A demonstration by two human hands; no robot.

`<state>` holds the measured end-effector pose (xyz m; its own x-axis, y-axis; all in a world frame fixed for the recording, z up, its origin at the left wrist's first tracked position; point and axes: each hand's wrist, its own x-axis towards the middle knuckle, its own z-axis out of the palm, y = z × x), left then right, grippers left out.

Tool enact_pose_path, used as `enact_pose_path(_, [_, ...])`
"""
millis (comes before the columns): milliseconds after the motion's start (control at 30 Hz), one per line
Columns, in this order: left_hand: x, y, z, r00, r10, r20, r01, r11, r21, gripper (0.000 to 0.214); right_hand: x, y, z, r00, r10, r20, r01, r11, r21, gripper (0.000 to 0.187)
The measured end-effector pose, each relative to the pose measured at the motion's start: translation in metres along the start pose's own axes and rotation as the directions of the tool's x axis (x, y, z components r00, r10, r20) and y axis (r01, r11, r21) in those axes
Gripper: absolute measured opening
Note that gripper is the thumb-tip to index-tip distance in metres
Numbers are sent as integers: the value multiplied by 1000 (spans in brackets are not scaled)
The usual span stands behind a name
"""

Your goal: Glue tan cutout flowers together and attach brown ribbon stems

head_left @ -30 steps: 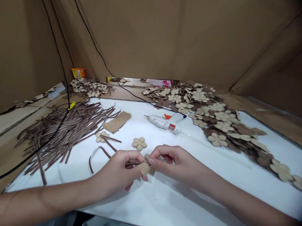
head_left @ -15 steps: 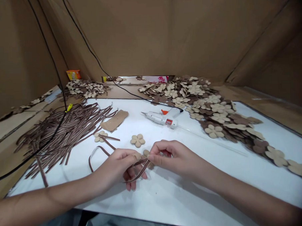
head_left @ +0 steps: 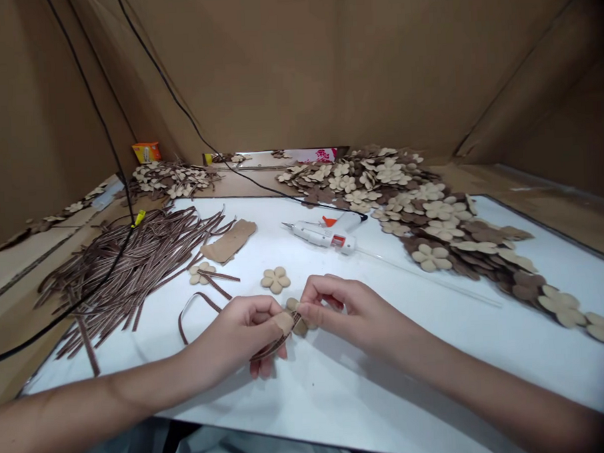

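Observation:
My left hand (head_left: 259, 328) pinches a brown ribbon (head_left: 271, 349) with pale stitched edges, its loose part curling below the fingers. My right hand (head_left: 333, 305) is closed on the ribbon's end, thumb against forefinger, right beside the left fingertips. Under the fingertips lies a tan fabric flower (head_left: 299, 327), partly covered by both hands. Just beyond them, a beige flower (head_left: 275, 280) rests flat on the white board (head_left: 370, 410). Another beige flower (head_left: 200, 274) with a ribbon across it lies further left. A ribbon loop (head_left: 182, 318) emerges behind the left wrist.
A white glue gun (head_left: 322, 235) with a clear glue stick (head_left: 429, 278) lies beyond my hands. Brown ribbons (head_left: 133, 260) are heaped at left, near a cardboard scrap (head_left: 230, 241). Flowers (head_left: 442, 227) are piled at right. A black cable (head_left: 176, 98) hangs across the left side.
The ribbon between my hands, earlier held in an open fold, now lies flatter against the flower. My left thumb has moved forward and down onto it; the right hand stays close by.

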<state>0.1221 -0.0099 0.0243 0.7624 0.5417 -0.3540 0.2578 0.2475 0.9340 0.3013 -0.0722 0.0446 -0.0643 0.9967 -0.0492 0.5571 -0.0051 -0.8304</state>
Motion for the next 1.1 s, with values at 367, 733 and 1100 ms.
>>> enact_pose_path(367, [-1, 0, 6, 997, 65, -38, -60, 991, 118, 30, 1, 5, 4, 999, -43, 4, 43, 998, 49, 20])
enact_pose_path(733, [-2, 3, 7, 999, 24, -46, -22, 999, 46, 32, 5, 18, 9, 998, -44, 35, 40, 993, 109, 22])
enact_pose_path(1100, [-1, 2, 8, 995, 52, -85, -46, 996, 77, 25, 3, 12, 5, 998, -47, 39, 48, 999, -17, 21])
